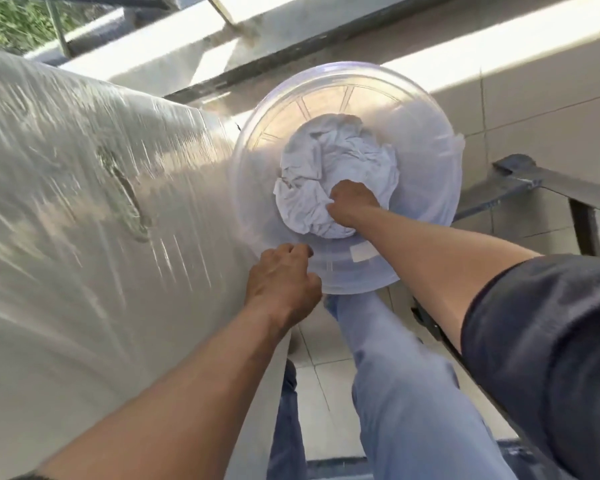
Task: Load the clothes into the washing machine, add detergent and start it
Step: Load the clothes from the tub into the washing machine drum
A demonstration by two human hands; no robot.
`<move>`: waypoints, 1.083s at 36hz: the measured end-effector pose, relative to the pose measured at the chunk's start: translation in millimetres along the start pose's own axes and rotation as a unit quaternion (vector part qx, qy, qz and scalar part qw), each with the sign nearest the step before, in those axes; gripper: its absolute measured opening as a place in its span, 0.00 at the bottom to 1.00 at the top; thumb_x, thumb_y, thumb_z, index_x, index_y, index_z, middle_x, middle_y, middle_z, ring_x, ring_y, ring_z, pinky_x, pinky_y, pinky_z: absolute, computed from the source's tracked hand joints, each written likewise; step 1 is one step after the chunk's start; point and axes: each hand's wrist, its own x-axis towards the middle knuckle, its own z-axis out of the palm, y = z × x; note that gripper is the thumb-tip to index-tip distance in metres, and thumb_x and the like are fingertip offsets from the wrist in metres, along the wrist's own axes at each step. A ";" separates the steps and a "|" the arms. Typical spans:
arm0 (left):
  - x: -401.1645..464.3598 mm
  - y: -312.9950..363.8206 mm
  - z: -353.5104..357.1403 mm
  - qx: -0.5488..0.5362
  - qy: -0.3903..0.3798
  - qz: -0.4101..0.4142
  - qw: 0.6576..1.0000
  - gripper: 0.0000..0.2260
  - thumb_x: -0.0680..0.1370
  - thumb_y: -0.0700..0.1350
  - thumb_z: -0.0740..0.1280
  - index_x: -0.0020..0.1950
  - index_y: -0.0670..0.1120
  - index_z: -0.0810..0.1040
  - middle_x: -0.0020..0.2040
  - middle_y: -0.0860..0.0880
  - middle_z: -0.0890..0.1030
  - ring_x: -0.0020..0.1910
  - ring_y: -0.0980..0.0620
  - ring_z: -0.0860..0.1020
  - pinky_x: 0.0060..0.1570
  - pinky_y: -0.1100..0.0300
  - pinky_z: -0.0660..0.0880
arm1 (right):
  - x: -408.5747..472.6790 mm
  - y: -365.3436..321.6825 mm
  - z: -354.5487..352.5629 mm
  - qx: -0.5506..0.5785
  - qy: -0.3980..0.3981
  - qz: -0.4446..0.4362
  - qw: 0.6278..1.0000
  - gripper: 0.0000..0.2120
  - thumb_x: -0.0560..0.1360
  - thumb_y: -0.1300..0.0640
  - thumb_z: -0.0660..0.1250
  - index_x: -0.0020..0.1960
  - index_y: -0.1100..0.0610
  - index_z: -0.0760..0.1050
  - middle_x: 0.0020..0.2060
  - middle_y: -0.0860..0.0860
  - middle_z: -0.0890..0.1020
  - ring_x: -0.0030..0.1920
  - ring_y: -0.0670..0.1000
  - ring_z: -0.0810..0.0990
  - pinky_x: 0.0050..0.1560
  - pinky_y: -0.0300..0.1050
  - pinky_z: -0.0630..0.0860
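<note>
A clear plastic basin (pixel 426 147) stands on the tiled floor with a crumpled white cloth (pixel 329 161) lying in its bottom. My right hand (pixel 352 202) reaches down into the basin, and its fingers grip the near side of the cloth. At the basin's near rim my left hand (pixel 281 282) has its fingers curled over the edge. To the left rises a large bulky object wrapped in clear plastic film (pixel 94 202), probably the washing machine; its lid and controls are hidden.
My legs in blue jeans (pixel 395 375) stand just below the basin. A grey metal frame (pixel 520 181) runs along the floor at the right. A concrete ledge (pixel 222 53) and greenery (pixel 11 19) lie beyond, at the top.
</note>
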 end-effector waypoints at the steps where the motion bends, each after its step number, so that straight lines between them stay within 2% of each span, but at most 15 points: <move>1: 1.0 0.5 -1.0 -0.008 -0.004 -0.002 1.000 0.21 0.83 0.49 0.63 0.77 0.53 0.70 0.77 0.49 0.72 0.74 0.44 0.69 0.71 0.49 0.69 | -1.7 -2.3 0.2 0.001 0.006 0.006 1.000 0.13 0.83 0.57 0.63 0.65 0.60 0.77 0.63 0.58 0.80 0.60 0.59 0.80 0.55 0.47 0.78; 4: 4.7 2.4 -2.6 -0.040 -0.015 -0.011 0.999 0.22 0.83 0.51 0.63 0.78 0.53 0.70 0.77 0.48 0.72 0.75 0.43 0.69 0.71 0.50 0.69 | -10.4 -6.9 1.5 -0.002 0.023 -0.009 1.000 0.10 0.82 0.55 0.65 0.58 0.58 0.80 0.58 0.55 0.82 0.56 0.57 0.82 0.50 0.45 0.78; 6: 6.1 4.0 -4.3 -0.076 -0.015 -0.026 0.997 0.24 0.82 0.51 0.64 0.79 0.52 0.69 0.78 0.48 0.72 0.76 0.43 0.69 0.72 0.51 0.68 | -23.0 -8.9 -1.2 -0.002 0.052 -0.033 0.998 0.08 0.81 0.53 0.65 0.46 0.55 0.80 0.50 0.53 0.80 0.51 0.56 0.80 0.44 0.44 0.73; 8: 3.7 7.5 -6.3 -0.126 -0.005 -0.044 0.991 0.26 0.82 0.50 0.65 0.80 0.50 0.67 0.79 0.46 0.71 0.76 0.42 0.69 0.73 0.51 0.69 | -45.6 -10.3 -6.9 0.027 0.091 -0.066 0.993 0.17 0.78 0.55 0.66 0.32 0.53 0.67 0.36 0.50 0.72 0.41 0.54 0.74 0.35 0.43 0.64; 9: 0.3 11.2 -7.3 -0.150 0.007 -0.053 0.987 0.26 0.82 0.50 0.65 0.80 0.48 0.66 0.78 0.45 0.71 0.76 0.41 0.70 0.73 0.51 0.70 | -62.5 -11.9 -11.7 0.049 0.108 -0.086 0.989 0.20 0.77 0.56 0.67 0.31 0.53 0.61 0.32 0.49 0.67 0.36 0.52 0.70 0.33 0.45 0.60; 12: -15.2 24.7 -11.2 -0.216 0.065 -0.077 0.971 0.27 0.85 0.53 0.63 0.82 0.45 0.62 0.79 0.43 0.69 0.76 0.40 0.70 0.74 0.46 0.70 | -121.6 -15.0 -24.5 0.113 0.154 -0.123 0.974 0.21 0.75 0.57 0.68 0.31 0.53 0.60 0.27 0.49 0.64 0.32 0.51 0.66 0.34 0.50 0.59; 16: -47.4 42.6 -25.2 -0.245 0.161 -0.048 0.955 0.27 0.85 0.49 0.62 0.84 0.50 0.58 0.81 0.45 0.66 0.78 0.42 0.68 0.75 0.44 0.68 | -205.5 -14.7 -44.3 0.166 0.181 -0.146 0.958 0.12 0.79 0.56 0.67 0.40 0.60 0.72 0.34 0.53 0.76 0.37 0.54 0.74 0.38 0.50 0.68; 20: -91.3 55.8 -58.0 -0.200 0.212 0.049 0.955 0.33 0.83 0.40 0.62 0.85 0.62 0.55 0.85 0.52 0.59 0.82 0.47 0.61 0.78 0.49 0.61 | -289.5 -15.2 -69.0 0.222 0.205 -0.195 0.933 0.06 0.83 0.58 0.63 0.47 0.58 0.73 0.39 0.51 0.77 0.41 0.52 0.74 0.39 0.48 0.67; 23: -133.7 68.8 -95.5 -0.189 0.162 0.193 0.949 0.31 0.80 0.35 0.64 0.82 0.52 0.68 0.83 0.45 0.67 0.83 0.46 0.62 0.81 0.53 0.56 | -347.0 -22.0 -89.0 0.279 0.221 -0.229 0.906 0.05 0.86 0.59 0.59 0.54 0.55 0.74 0.46 0.50 0.78 0.45 0.48 0.76 0.43 0.45 0.69; 26: -186.3 87.2 -139.4 -0.168 0.107 0.261 0.944 0.30 0.72 0.46 0.62 0.74 0.41 0.78 0.75 0.41 0.78 0.76 0.44 0.73 0.76 0.51 0.67 | -400.3 -38.0 -113.4 0.301 0.247 -0.256 0.885 0.06 0.85 0.54 0.57 0.55 0.50 0.73 0.46 0.46 0.78 0.47 0.45 0.75 0.47 0.42 0.71; 29: -239.9 100.5 -176.8 -0.104 0.087 0.274 0.952 0.26 0.71 0.53 0.64 0.65 0.45 0.85 0.65 0.44 0.84 0.65 0.45 0.80 0.64 0.56 0.74 | -454.7 -58.0 -138.1 0.287 0.282 -0.280 0.872 0.07 0.82 0.50 0.56 0.51 0.50 0.72 0.43 0.48 0.77 0.45 0.51 0.75 0.47 0.50 0.72; 32: -283.5 103.0 -200.8 -0.053 0.106 0.323 0.939 0.12 0.78 0.48 0.72 0.58 0.42 0.87 0.54 0.46 0.86 0.56 0.44 0.82 0.59 0.51 0.77 | -508.5 -72.5 -155.0 0.254 0.330 -0.307 0.856 0.08 0.82 0.50 0.57 0.50 0.51 0.73 0.42 0.51 0.79 0.41 0.49 0.76 0.44 0.51 0.74; 35: -325.0 96.4 -223.2 -0.033 0.150 0.383 0.911 0.10 0.79 0.46 0.75 0.50 0.39 0.85 0.41 0.49 0.82 0.47 0.40 0.82 0.47 0.55 0.74 | -551.6 -74.7 -164.9 0.234 0.402 -0.311 0.829 0.08 0.83 0.48 0.57 0.50 0.49 0.73 0.38 0.42 0.79 0.37 0.41 0.75 0.39 0.42 0.71; 37: -357.3 88.4 -239.6 -0.043 0.184 0.410 0.892 0.07 0.79 0.46 0.77 0.46 0.44 0.83 0.37 0.54 0.80 0.40 0.46 0.78 0.45 0.55 0.74 | -574.8 -74.7 -169.2 0.255 0.446 -0.293 0.806 0.09 0.82 0.46 0.56 0.52 0.47 0.73 0.40 0.40 0.80 0.39 0.40 0.77 0.41 0.41 0.71; 39: -389.1 78.7 -250.2 -0.050 0.234 0.435 0.868 0.06 0.79 0.48 0.77 0.46 0.48 0.83 0.38 0.55 0.82 0.39 0.53 0.79 0.46 0.55 0.77 | -595.4 -74.7 -171.3 0.288 0.483 -0.277 0.779 0.08 0.82 0.46 0.57 0.52 0.44 0.73 0.43 0.38 0.81 0.43 0.38 0.78 0.44 0.39 0.73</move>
